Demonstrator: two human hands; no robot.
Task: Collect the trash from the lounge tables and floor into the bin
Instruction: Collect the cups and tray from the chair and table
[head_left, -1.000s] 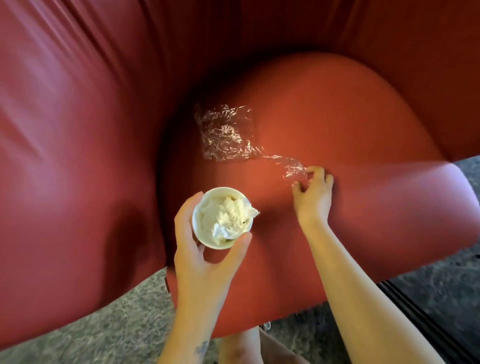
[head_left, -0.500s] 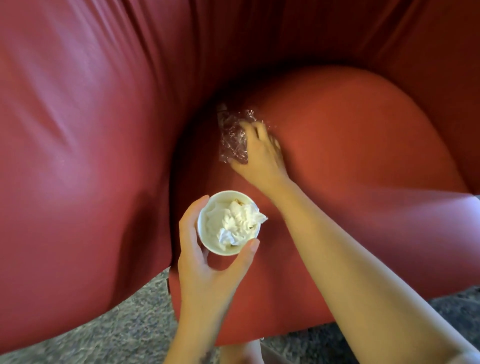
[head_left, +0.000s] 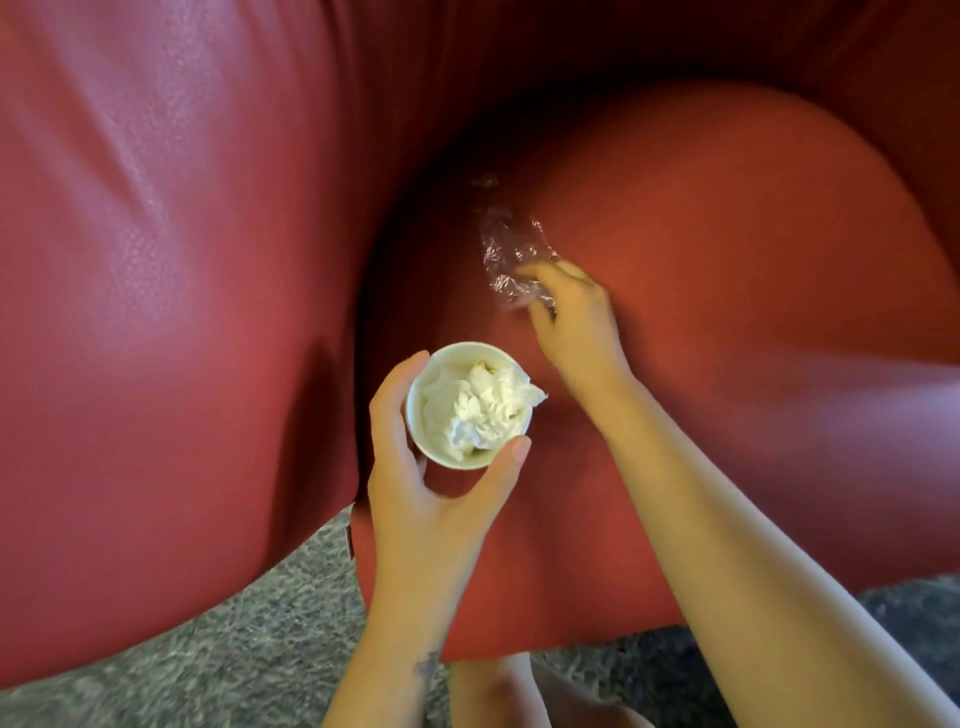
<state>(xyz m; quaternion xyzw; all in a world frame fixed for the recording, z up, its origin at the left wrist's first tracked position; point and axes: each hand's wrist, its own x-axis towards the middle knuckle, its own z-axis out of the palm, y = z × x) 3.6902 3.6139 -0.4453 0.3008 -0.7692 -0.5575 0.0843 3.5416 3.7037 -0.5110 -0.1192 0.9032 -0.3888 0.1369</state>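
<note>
My left hand grips a white paper cup from below, thumb and fingers round its rim. A crumpled white napkin fills the cup. Just beyond it, a crinkled piece of clear plastic wrap lies on the red seat cushion, close to the crease by the armrest. My right hand is over the near end of the wrap with its fingers curled into it, gathering the plastic.
A wide red leather armrest fills the left side, and the sofa back runs along the top. Grey speckled carpet shows below the seat's front edge. My knee is at the bottom.
My right hand went from the wrap's thin tail at the right to the main bunch near the crease, then drew back a little, and the wrap is now more bunched. The cup stayed held.
</note>
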